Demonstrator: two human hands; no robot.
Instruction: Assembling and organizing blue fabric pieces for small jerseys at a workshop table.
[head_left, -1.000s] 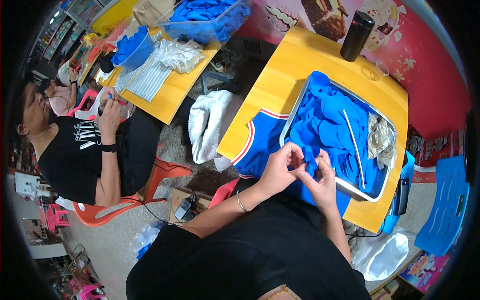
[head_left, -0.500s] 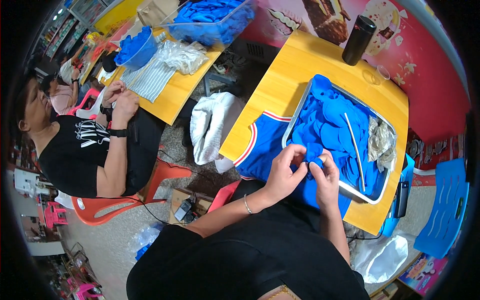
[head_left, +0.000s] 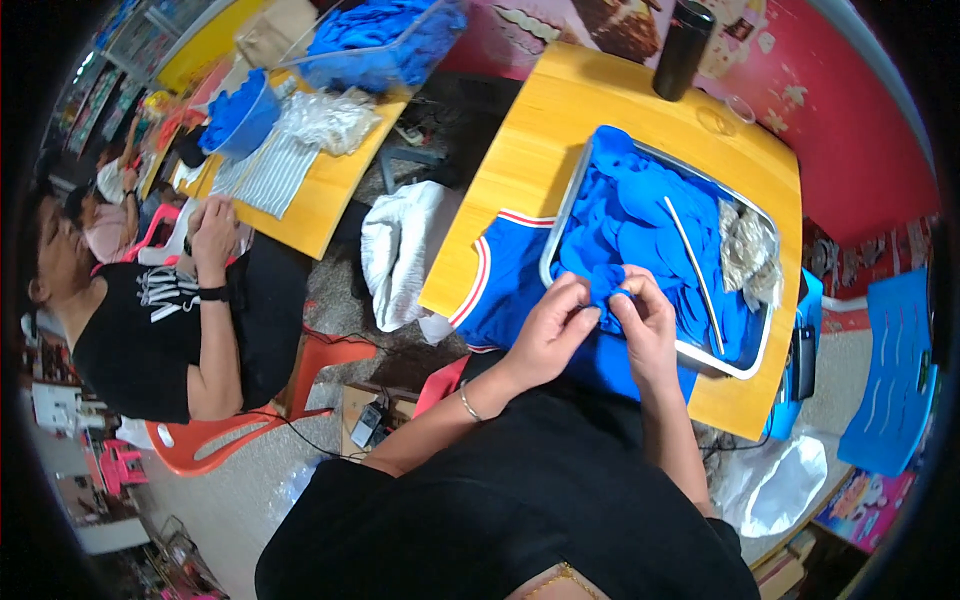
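Note:
Between my hands is a small bunched blue fabric piece (head_left: pixel 606 281). My left hand (head_left: pixel 545 328) pinches it from the left with thumb and fingers. From the other side my right hand (head_left: pixel 648 328) grips it too, thumb against fingers. Both hands hover over the near edge of a metal tray (head_left: pixel 738 373), which holds a heap of flat rounded blue fabric pieces (head_left: pixel 645 210). A thin white stick (head_left: pixel 692 268) lies across the heap, and a crumpled clear plastic bag (head_left: pixel 746 248) sits at its right end. Under the tray's left side spreads a blue garment (head_left: pixel 500 290) with red and white trim.
A black flask (head_left: pixel 685 50) and a clear cup (head_left: pixel 738 112) stand at the back of the yellow table (head_left: pixel 520 130). At left, another person (head_left: pixel 150 320) sits by a second table with a blue bowl (head_left: pixel 243 120). A blue chair (head_left: pixel 888 370) is at right.
The view has shifted slightly, so the table appears higher and further left. My fingers stay on the blue fabric piece with a small change of grip. The other person's hands have drawn closer together.

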